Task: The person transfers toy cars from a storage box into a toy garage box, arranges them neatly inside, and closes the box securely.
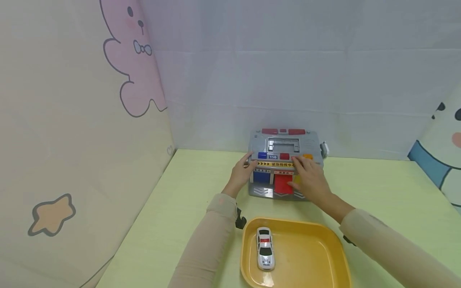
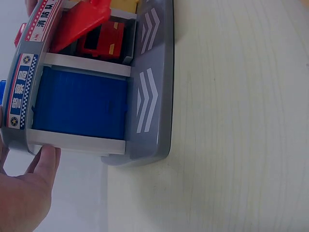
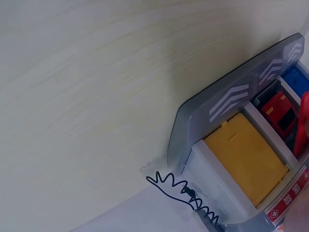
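- We seem mid-lift on the flat red plastic door (image 1: pixel 282 184), tilted outward from the glossy grey plastic toy garage (image 1: pixel 260 144) on the smooth pale-green tabletop (image 1: pixel 201 176).
- Left hand (image 1: pixel 238 176): fingers bent, gripping the garage's side.
- Right hand (image 1: pixel 313 180): thumb at the door, fingers partly bent; whether they pinch, we can't tell.
- Next, we'd judge, calls for clearing the boxy red toy vehicle (image 2: pixel 112 42) inside.

Grey toy garage (image 1: pixel 275 164), red door (image 1: pixel 283 184) ajar, red vehicle (image 2: pixel 108 42) inside

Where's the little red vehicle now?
Near the top of the left wrist view, the red vehicle sits inside the toy garage, between the blue door and the yellow door.
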### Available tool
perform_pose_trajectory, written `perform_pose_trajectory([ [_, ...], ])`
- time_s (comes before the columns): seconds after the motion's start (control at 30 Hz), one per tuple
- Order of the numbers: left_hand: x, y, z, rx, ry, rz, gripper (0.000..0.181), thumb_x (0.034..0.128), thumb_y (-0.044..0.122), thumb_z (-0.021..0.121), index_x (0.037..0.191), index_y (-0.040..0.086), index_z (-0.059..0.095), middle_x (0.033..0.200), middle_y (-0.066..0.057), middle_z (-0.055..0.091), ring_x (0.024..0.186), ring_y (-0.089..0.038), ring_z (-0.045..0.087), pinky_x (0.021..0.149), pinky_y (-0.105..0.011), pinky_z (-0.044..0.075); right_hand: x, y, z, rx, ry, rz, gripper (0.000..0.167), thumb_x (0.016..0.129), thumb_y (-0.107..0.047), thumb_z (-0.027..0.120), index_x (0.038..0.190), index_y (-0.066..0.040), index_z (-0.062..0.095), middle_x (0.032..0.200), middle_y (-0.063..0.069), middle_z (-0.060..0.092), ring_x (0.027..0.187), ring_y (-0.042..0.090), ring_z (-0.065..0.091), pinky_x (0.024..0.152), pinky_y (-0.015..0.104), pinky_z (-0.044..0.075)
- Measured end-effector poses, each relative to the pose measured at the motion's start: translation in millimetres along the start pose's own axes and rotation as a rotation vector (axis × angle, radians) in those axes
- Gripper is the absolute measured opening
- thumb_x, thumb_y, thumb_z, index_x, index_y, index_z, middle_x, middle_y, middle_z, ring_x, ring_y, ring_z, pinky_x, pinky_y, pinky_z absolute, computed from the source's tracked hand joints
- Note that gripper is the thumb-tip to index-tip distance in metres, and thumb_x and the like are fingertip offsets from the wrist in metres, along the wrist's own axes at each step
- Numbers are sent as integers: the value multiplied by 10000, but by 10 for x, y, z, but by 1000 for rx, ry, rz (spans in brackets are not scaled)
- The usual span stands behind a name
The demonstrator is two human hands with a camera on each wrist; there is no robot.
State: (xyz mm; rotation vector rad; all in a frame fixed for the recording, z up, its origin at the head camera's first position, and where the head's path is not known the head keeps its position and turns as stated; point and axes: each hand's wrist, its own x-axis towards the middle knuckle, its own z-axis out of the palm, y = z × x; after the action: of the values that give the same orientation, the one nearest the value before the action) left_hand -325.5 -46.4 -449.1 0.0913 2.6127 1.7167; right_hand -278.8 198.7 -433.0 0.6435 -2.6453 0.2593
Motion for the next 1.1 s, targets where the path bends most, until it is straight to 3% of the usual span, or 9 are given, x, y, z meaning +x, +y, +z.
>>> perform_pose_trajectory([
  [0.2,8,10,-5,2,-3,-6,520,994,412,539,1487,293,420,1355,-167,530,1222,-309,525,966,-461,473,42,-6,82,-55,-32,28,889,755,-290,860,1429,47,388,1365,248,394,1181,416,376,997,554,365],
  [0.4,-4,26,-7,-10,-11,-7,519,995,414,538,1485,286,425,1349,-160,531,1224,-302,521,966,-457,474,72,30,155,-102,25,1,814,743,-235,870,1350,47,408,1270,239,437,1109,411,402,960,533,364],
  [0.63,-40,64,-43,13,-10,-3,516,1001,406,528,1488,275,420,1348,-165,531,1225,-306,521,969,-456,470,100,42,264,-149,44,16,829,735,-294,873,1341,30,410,1232,221,452,1081,383,407,905,501,366],
  [0.93,-46,82,-76,18,-26,8,519,1002,406,523,1491,268,416,1352,-177,523,1236,-320,510,977,-466,463,101,58,338,-207,177,-63,804,710,-279,889,1289,42,434,1171,216,474,997,365,434,807,463,390],
  [1.1,-43,47,-53,7,-33,-2,519,999,411,531,1489,284,417,1340,-162,533,1226,-304,519,973,-457,467,70,46,328,-211,179,-72,807,714,-267,888,1294,45,420,1177,221,461,992,365,430,804,462,391],
])
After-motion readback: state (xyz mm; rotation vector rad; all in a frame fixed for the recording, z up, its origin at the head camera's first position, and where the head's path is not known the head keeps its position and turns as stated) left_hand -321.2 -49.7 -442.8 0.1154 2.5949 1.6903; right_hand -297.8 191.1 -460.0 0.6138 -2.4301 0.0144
